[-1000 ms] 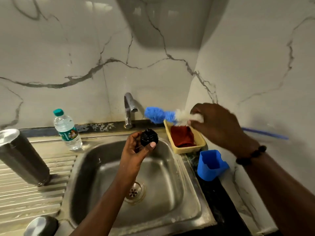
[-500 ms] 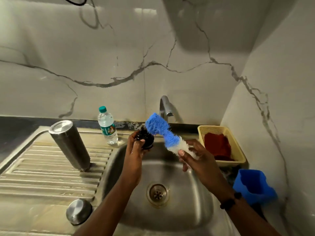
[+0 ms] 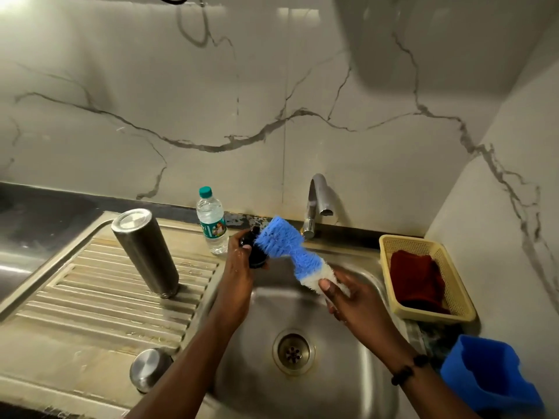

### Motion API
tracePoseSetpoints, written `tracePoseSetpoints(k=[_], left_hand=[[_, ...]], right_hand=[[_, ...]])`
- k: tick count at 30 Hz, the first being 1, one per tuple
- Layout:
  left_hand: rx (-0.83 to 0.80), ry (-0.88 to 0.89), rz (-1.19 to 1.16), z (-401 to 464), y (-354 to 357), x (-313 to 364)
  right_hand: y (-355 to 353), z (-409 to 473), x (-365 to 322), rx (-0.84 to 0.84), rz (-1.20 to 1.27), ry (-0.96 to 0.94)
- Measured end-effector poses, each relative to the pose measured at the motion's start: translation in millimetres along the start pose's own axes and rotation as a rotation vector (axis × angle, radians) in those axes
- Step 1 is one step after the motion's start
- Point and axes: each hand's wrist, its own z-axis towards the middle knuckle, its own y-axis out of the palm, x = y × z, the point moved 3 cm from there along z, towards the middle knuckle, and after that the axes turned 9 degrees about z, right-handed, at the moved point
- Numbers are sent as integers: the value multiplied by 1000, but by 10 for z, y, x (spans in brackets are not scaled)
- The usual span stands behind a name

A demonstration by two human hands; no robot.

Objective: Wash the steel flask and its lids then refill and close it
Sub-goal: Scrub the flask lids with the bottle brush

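The steel flask stands upside down on the ribbed drainer of the table, well to the left of both hands. Nearer the viewer lies a round steel lid, left of the left forearm. A small water bottle stands just left of the left hand, which grips a black inner lid over the sink. The blue bristles of the brush touch that lid, and the right hand holds the brush by its white end. The tap stands behind the hands and no water shows at its spout. To the right of the right hand sits a yellow basket with a red cloth, and nearer, a blue cup.

The step in hand looks like scrubbing the black lid. Next would likely come turning it against the bristles, then rinsing.

A second ago the brush was off by the basket, apart from the lid; now it meets it, and the view has swung left.
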Motion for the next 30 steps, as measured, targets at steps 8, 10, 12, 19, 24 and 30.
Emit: tracePoseSetpoints(k=[8,10,12,19,24,30], left_hand=[[60,-74,-136,11,22,-59],[67,-83,-141,30,1,-36],[50,-91,-162,12,-38,-59],[-47,-54,-221,20,-51,2],[-88,-50,-182,19,-38,-12],[-135,-57,-124,34,4,-112]], right_hand=[[216,78,138,-50,81,72],[203,127,138,26,111,51],[186,159,137,73,163,2],[146,199,196,113,30,-23],[191,145,159,41,9,-42],[130,177,143,50,41,-72]])
